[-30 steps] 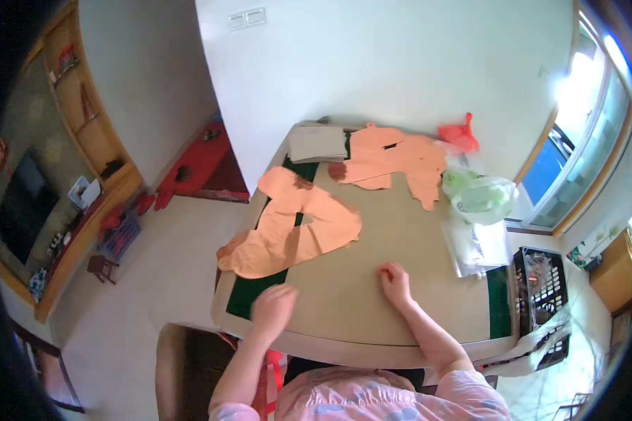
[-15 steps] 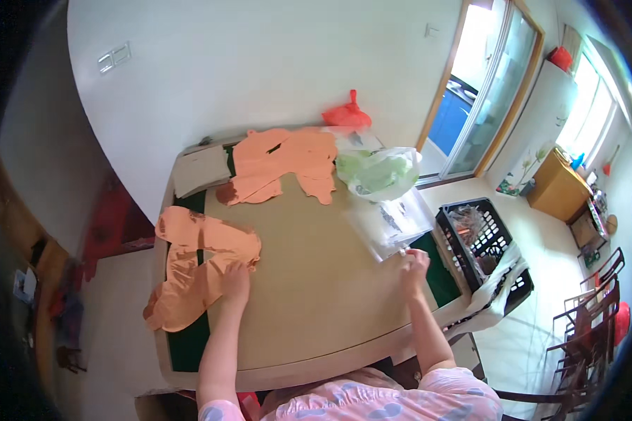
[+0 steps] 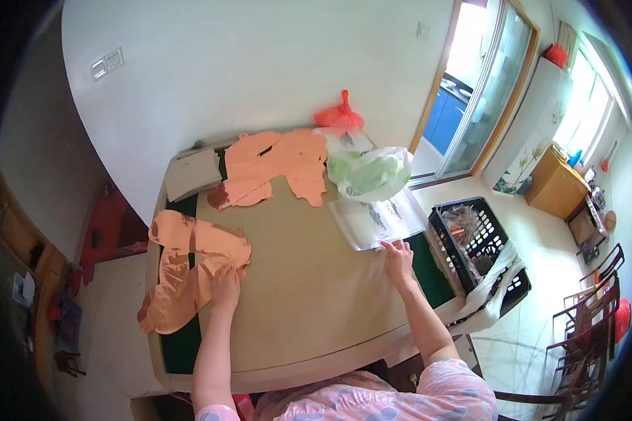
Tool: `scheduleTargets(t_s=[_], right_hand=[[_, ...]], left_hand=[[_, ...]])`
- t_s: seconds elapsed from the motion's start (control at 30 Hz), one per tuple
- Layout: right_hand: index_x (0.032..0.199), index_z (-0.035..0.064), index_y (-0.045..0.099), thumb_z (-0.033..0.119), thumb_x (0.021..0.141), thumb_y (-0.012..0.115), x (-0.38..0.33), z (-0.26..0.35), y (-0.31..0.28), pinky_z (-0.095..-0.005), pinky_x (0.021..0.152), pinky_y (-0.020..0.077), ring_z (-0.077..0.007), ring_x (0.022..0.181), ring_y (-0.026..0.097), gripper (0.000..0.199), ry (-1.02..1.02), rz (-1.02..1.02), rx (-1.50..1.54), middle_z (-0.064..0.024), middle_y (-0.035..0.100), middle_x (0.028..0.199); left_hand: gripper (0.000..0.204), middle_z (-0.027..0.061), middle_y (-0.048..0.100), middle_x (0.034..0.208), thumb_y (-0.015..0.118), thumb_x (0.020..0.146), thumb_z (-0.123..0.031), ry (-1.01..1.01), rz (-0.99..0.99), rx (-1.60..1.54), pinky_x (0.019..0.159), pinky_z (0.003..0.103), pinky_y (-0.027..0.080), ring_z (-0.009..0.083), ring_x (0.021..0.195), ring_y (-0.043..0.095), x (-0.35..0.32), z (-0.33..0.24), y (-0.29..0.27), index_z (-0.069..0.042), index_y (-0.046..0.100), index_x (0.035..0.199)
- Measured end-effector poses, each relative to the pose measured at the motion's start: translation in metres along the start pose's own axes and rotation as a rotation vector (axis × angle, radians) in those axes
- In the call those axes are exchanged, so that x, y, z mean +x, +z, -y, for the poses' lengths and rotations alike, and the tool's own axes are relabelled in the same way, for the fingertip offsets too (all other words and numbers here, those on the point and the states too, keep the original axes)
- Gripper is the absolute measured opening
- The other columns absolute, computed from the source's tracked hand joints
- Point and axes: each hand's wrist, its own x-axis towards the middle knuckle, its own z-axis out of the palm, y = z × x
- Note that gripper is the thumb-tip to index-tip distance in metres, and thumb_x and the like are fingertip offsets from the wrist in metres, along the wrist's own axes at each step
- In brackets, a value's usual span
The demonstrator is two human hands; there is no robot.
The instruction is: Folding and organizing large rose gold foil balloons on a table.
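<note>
We see the left hand [image 3: 225, 286], fingers bent and close together, over the right side of a creased orange sheet [image 3: 178, 235] that spreads left and forward from it; we cannot tell whether they grip it. The right hand [image 3: 399, 259], partly curled, has its fingertips at the near edge of a clear plastic packet [image 3: 400, 219]; whether it is pinched, we cannot tell. Beyond this hand we see a pale plastic bag [image 3: 369, 177], and to its right a black crate [image 3: 448, 245]
</note>
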Motion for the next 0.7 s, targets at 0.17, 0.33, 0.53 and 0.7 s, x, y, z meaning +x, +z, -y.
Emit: scheduleTargets(t_s=[0.17,0.33,0.53,0.7], right_hand=[[0.095,0.0180,0.070,0.005,0.076,0.063,-0.013,-0.018,0.010,-0.0414,0.079,0.0485,-0.0281,0.093,0.057,0.024,-0.082,-0.078,0.034,-0.0057,0.061,0.093],[0.095,0.0149,0.068,0.007,0.074,0.065,-0.022,-0.009,-0.015,-0.0401,0.084,0.0452,-0.0281,0.100,0.055,0.022,0.108,0.235,0.078,-0.0065,0.061,0.102],[0.092,0.0079,0.067,0.006,0.074,0.065,-0.025,-0.042,-0.016,-0.0404,0.085,0.0471,-0.0314,0.099,0.057,0.018,0.299,0.142,0.237,-0.0100,0.062,0.106],[0.093,0.0068,0.067,-0.010,0.072,0.055,-0.010,0.014,-0.030,-0.0404,0.086,0.0475,-0.0327,0.098,0.057,0.029,0.077,-0.130,0.085,-0.0121,0.062,0.105]], left_hand=[[0.026,0.0161,0.063,0.114,0.052,0.094,-0.016,-0.034,0.036,-0.011,0.098,0.038,0.045,0.0315,0.112,0.056,0.005,-0.014,-0.011,0.002,0.064,0.108],[0.019,0.0147,0.064,0.100,0.056,0.090,-0.016,-0.105,0.027,-0.107,0.088,0.040,0.047,0.0321,0.101,0.058,0.006,0.000,-0.010,0.001,0.064,0.093],[0.021,0.0159,0.061,0.082,0.061,0.087,-0.019,-0.114,-0.113,-0.234,0.075,0.043,0.046,0.0348,0.083,0.058,0.006,-0.002,-0.028,0.000,0.059,0.078],[0.019,0.0178,0.064,0.086,0.061,0.089,-0.019,-0.275,-0.069,-0.239,0.072,0.040,0.048,0.0335,0.083,0.061,0.012,-0.033,-0.088,0.000,0.061,0.085]])
